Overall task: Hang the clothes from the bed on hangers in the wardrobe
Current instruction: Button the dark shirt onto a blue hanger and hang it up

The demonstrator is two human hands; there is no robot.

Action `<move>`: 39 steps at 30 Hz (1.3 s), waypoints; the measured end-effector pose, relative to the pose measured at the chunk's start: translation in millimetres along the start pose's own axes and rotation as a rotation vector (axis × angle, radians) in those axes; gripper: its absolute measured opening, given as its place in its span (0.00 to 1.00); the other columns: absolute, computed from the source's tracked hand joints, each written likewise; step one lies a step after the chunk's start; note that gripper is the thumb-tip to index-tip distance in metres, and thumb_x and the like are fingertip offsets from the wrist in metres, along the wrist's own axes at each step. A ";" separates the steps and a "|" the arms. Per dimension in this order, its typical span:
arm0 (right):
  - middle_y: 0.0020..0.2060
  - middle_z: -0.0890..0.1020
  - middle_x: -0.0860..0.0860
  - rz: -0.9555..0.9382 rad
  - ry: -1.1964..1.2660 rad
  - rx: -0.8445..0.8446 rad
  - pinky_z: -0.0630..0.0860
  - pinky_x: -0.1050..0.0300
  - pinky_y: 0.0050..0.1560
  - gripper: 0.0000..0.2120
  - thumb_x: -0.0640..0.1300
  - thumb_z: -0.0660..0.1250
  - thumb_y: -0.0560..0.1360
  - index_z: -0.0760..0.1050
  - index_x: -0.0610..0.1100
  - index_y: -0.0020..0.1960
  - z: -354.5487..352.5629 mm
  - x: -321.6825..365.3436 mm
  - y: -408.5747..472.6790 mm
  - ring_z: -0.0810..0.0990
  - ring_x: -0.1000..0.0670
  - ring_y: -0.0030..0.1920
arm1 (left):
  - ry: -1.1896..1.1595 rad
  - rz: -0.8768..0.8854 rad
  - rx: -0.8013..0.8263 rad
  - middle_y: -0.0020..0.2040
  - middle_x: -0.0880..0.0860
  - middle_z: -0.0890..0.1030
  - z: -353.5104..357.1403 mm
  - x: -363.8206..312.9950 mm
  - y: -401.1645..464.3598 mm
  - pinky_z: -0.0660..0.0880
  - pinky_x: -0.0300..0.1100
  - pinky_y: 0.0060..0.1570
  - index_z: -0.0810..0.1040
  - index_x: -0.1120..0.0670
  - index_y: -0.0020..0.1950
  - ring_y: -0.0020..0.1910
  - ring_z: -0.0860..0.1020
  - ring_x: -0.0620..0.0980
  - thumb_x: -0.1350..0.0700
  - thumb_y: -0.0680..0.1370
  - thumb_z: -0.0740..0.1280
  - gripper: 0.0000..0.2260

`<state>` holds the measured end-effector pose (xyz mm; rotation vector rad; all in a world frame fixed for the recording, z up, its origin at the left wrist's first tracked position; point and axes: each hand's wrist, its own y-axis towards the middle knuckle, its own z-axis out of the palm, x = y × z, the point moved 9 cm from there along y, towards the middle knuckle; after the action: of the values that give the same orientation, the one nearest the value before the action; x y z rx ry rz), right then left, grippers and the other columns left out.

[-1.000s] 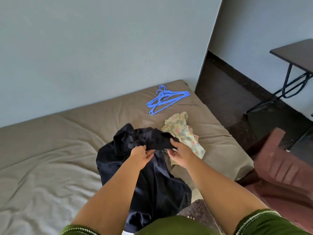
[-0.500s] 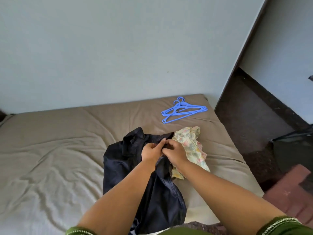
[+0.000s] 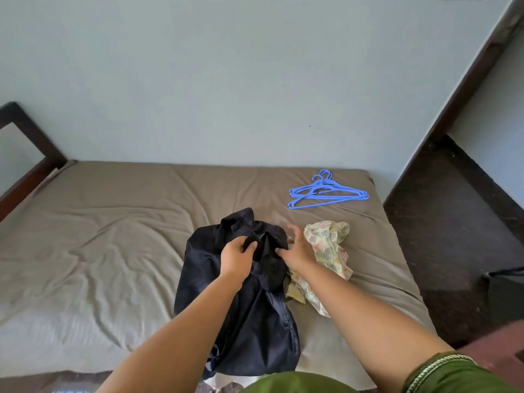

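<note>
A dark navy garment (image 3: pixel 241 313) lies crumpled on the bed (image 3: pixel 99 251), reaching to its near edge. My left hand (image 3: pixel 236 258) grips a fold of it near the collar. My right hand (image 3: pixel 296 251) hovers just right of that fold with fingers spread, holding nothing. A pale floral garment (image 3: pixel 329 251) lies bunched right beside the navy one, partly under my right forearm. Blue plastic hangers (image 3: pixel 326 192) lie stacked at the bed's far right corner, beyond both hands.
The bed has a wrinkled tan sheet and stands against a pale wall (image 3: pixel 226 80). A dark wooden frame (image 3: pixel 25 143) shows at far left. Dark floor (image 3: pixel 453 236) runs along the bed's right side.
My right hand has let go of the navy garment and opened, shifting slightly right. My left hand keeps its grip. The view has swung left and the hangers now sit farther right.
</note>
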<state>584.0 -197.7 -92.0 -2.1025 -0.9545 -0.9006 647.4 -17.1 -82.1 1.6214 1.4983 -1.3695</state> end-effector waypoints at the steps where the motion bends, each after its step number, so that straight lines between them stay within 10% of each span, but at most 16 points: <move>1: 0.52 0.77 0.51 -0.035 -0.069 0.022 0.73 0.57 0.53 0.20 0.43 0.70 0.74 0.72 0.50 0.65 2.0 -0.7 0.9 0.77 0.47 0.55 | 0.005 0.008 -0.013 0.41 0.49 0.83 -1.0 -0.5 -2.7 0.80 0.51 0.49 0.80 0.48 0.45 0.43 0.82 0.49 0.54 0.79 0.67 0.04; 12: 0.43 0.84 0.50 -0.745 -0.138 -0.174 0.76 0.54 0.50 0.10 0.33 0.71 0.68 0.83 0.44 0.46 -8.4 67.7 -39.1 0.80 0.47 0.47 | 0.066 0.015 -0.053 0.45 0.48 0.81 -6.4 -13.6 -6.1 0.78 0.44 0.49 0.78 0.51 0.53 0.46 0.79 0.47 0.52 0.80 0.64 0.06; 23: 0.43 0.81 0.49 -0.801 -0.173 -0.108 0.75 0.54 0.49 0.13 0.35 0.61 0.68 0.81 0.42 0.48 -15.1 75.9 -46.7 0.78 0.46 0.47 | -0.253 -0.128 0.203 0.49 0.56 0.85 20.8 -6.7 1.6 0.79 0.52 0.56 0.82 0.55 0.53 0.51 0.82 0.55 0.56 0.80 0.67 0.06; 39: 0.43 0.79 0.49 -0.790 -0.225 -0.118 0.76 0.53 0.43 0.15 0.29 0.65 0.67 0.80 0.43 0.49 -16.6 66.4 -37.2 0.78 0.45 0.44 | -0.073 -0.071 0.324 0.49 0.57 0.85 21.2 -17.4 13.0 0.78 0.53 0.57 0.83 0.57 0.53 0.51 0.82 0.55 0.56 0.78 0.69 0.07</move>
<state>581.8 -167.1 -20.3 -1.9457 -1.9648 -1.1137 655.2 -45.9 -76.7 1.6983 1.3551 -1.7660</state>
